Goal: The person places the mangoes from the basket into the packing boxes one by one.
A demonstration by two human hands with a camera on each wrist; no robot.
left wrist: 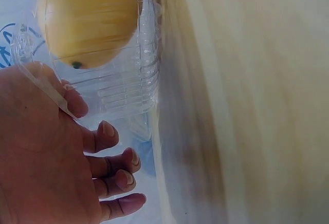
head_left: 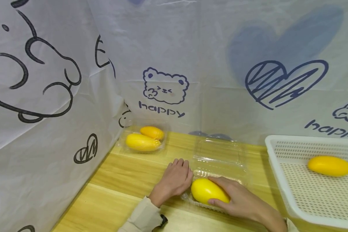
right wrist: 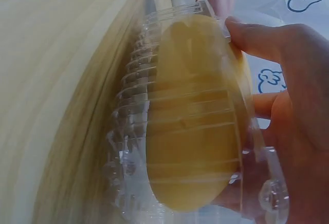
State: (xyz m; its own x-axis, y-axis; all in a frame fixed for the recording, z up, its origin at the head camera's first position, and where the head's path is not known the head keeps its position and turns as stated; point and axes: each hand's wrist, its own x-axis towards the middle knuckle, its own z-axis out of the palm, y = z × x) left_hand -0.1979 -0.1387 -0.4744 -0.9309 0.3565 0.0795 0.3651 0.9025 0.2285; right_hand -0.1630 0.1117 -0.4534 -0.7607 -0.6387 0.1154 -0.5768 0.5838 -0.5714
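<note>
In the head view, my right hand [head_left: 235, 196] holds a smooth yellow mango-shaped fruit [head_left: 207, 190], thumb on its near side and fingers on the far side. This fruit lies in the base of a clear plastic clamshell container [head_left: 220, 154], whose lid is folded back. The right wrist view shows the fruit [right wrist: 190, 116] through the ribbed plastic wall. My left hand [head_left: 177, 177] is at the container's left edge. In the left wrist view its thumb [left wrist: 76, 102] hooks over the rim, and the other fingers [left wrist: 115, 165] are loosely curled beside the container.
A second clear container [head_left: 142, 151] with two yellow fruits stands at the back left. On the right is a white perforated basket [head_left: 281, 180] holding another yellow fruit [head_left: 330, 166]. Printed white sheets [head_left: 214, 112] enclose the back and left of the wooden table [head_left: 104, 193].
</note>
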